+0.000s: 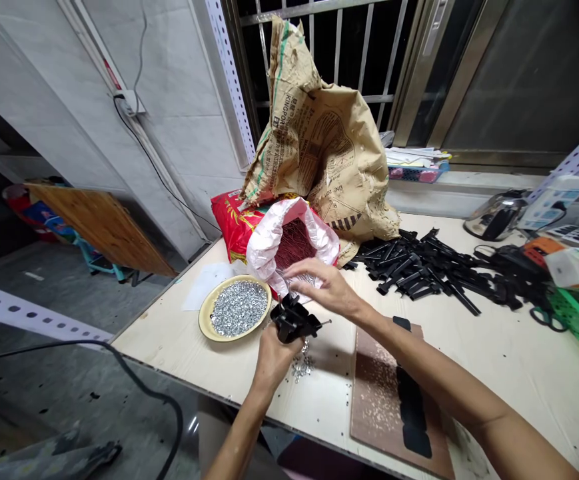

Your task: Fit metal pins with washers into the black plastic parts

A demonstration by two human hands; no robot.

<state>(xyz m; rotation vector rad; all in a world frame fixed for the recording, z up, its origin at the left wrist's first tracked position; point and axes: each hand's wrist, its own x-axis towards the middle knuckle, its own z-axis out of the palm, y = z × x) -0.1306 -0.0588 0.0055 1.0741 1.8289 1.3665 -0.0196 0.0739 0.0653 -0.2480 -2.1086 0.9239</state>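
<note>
My left hand (pixel 275 357) is wrapped round several black plastic parts (pixel 294 319), held upright above the table's front. A thin screw (pixel 326 323) sticks out of their right side. Just above them, my right hand (pixel 328 287) is at the mouth of a white bag (pixel 264 250), its fingers stretched and the thumb apart, with nothing visible in them. Inside the bag lie dark red thin pieces (pixel 295 245) and, lower down, silvery ones partly hidden by that hand. Left of the bag, a yellow bowl (pixel 205 330) holds small silver nuts (pixel 239 308). More loose nuts (pixel 302 367) lie below my left hand.
A brown board (pixel 374 407) with a black strip (pixel 412 417) lies under my right forearm. Black plastic pieces (pixel 419 267) are heaped behind it. A large paper sack (pixel 354 147) stands at the back. Scissors (pixel 548 319), a green basket (pixel 576 327) and a kettle (pixel 496 215) are on the right.
</note>
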